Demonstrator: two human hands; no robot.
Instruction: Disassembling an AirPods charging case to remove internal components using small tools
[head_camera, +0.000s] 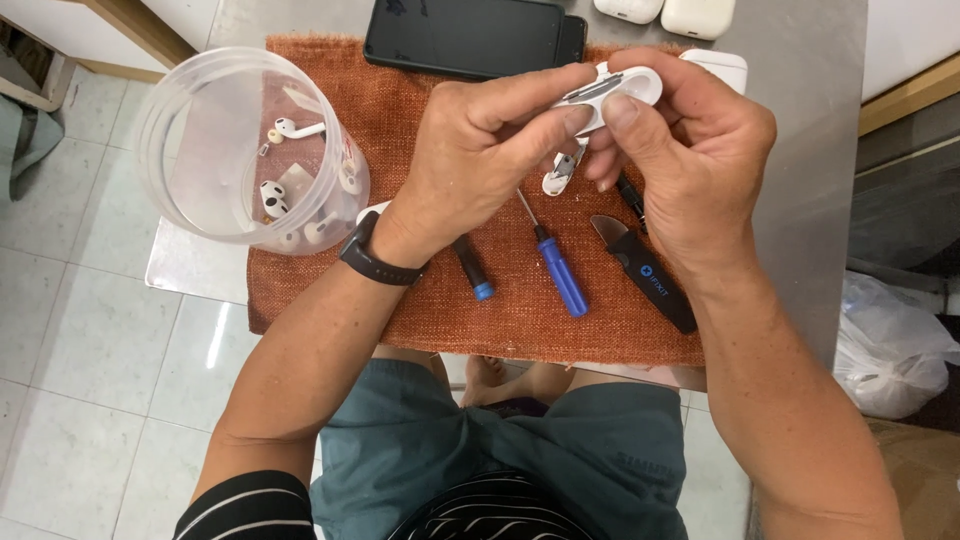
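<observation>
Both hands hold a white earbud charging case (628, 88) above an orange cloth mat (400, 110). My left hand (480, 150) pinches its left end between thumb and fingers. My right hand (690, 140) grips its right end, thumb pressed on the front. The case looks partly opened, with a grey seam showing. A white earbud (560, 175) lies on the mat just beneath the hands. A black band sits on my left wrist (375, 255).
A clear plastic tub (210, 210) with several white earbuds stands at the left. On the mat lie a blue screwdriver (560, 275), a black-and-blue tool (472, 270) and a black opening tool (645, 275). A dark phone (470, 35) and white cases (665, 12) lie at the back.
</observation>
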